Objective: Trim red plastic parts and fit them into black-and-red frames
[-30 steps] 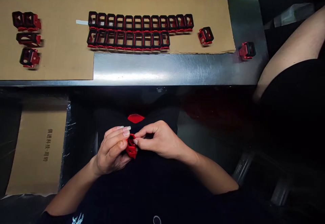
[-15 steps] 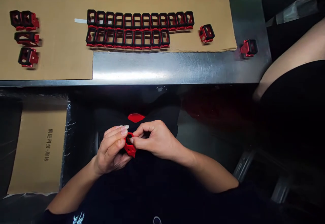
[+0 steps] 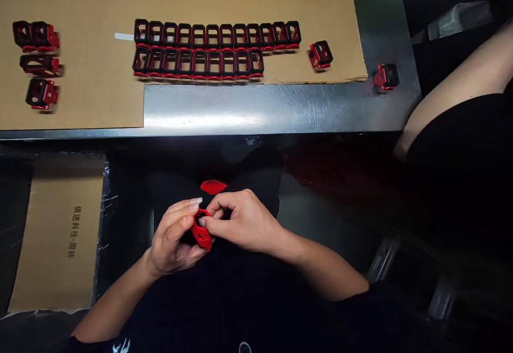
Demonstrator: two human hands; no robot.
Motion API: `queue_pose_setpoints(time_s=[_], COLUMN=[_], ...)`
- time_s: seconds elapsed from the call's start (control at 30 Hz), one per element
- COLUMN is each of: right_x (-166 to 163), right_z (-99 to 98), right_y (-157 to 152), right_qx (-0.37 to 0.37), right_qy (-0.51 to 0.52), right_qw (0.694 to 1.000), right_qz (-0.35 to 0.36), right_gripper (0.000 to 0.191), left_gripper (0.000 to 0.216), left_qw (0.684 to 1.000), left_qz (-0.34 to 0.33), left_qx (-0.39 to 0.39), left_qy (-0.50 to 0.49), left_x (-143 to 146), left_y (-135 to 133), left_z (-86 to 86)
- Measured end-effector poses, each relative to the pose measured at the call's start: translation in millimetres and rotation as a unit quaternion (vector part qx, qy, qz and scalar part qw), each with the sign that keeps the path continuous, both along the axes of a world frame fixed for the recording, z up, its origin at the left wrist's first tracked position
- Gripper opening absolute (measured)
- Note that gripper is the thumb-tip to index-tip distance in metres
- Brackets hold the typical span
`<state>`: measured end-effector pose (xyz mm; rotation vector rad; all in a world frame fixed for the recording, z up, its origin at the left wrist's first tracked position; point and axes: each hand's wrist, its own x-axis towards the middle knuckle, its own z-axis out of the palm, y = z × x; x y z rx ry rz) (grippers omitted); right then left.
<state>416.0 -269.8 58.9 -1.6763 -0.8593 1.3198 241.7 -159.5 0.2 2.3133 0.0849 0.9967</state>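
Over my lap, below the table edge, both hands close on one small red plastic part (image 3: 201,234). My left hand (image 3: 174,238) cups it from the left with fingers curled round it. My right hand (image 3: 240,220) pinches its right side with thumb and fingertips. A second red piece (image 3: 213,186) lies on the dark cloth just beyond my fingers.
Rows of red-and-black frame parts (image 3: 208,49) stand on brown cardboard (image 3: 92,48) on a steel table (image 3: 256,108). Loose parts lie at the left (image 3: 38,64), at the right (image 3: 319,55) and on bare steel (image 3: 385,77). Another person's arm (image 3: 452,96) is at right. A cardboard box (image 3: 56,241) sits low left.
The red part has turned a little in my fingers and both hands have shifted slightly left. The view moved a little; the parts on the table stay put.
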Motion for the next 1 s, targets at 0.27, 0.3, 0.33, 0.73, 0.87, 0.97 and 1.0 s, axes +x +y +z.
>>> queue_pose_setpoints(time_s=[0.27,0.3,0.33,0.73,0.87,0.97,1.0], right_x=[30.2,28.5,25.2,-3.4,-6.2,-7.7,-8.2], right_z=[-33.9,-35.1,-35.0,-33.7,-41.5,-44.4,-44.9], right_y=[-21.1,-22.0,-22.3,-15.3,-17.7,-18.7,-18.7], right_qx=[-0.028,-0.020,-0.010,-0.002,-0.014,-0.018,-0.018], right_qy=[-0.007,0.027,0.064,0.365,0.409,0.417,0.419], right_qw=[0.979,0.982,0.984,0.930,0.912,0.908,0.907], right_qz=[-0.200,-0.185,-0.168,-0.046,-0.040,-0.043,-0.046], right_gripper=[0.046,0.045,0.042,0.030,0.031,0.034,0.036], left_gripper=[0.092,0.093,0.093,0.083,0.082,0.083,0.083], left_qw=[0.986,0.983,0.981,0.937,0.925,0.904,0.894], left_qz=[0.003,-0.007,-0.017,-0.060,-0.075,-0.093,-0.100], left_qx=[-0.169,-0.182,-0.193,-0.342,-0.371,-0.416,-0.435], left_qy=[0.007,0.007,0.008,0.031,0.026,0.026,0.027], left_x=[-3.3,-2.5,-1.7,0.2,1.3,2.9,3.4], left_y=[-6.0,-6.8,-7.5,-14.1,-13.9,-13.5,-13.4], left_z=[-9.3,-10.4,-11.3,-9.1,-7.5,-7.8,-8.2])
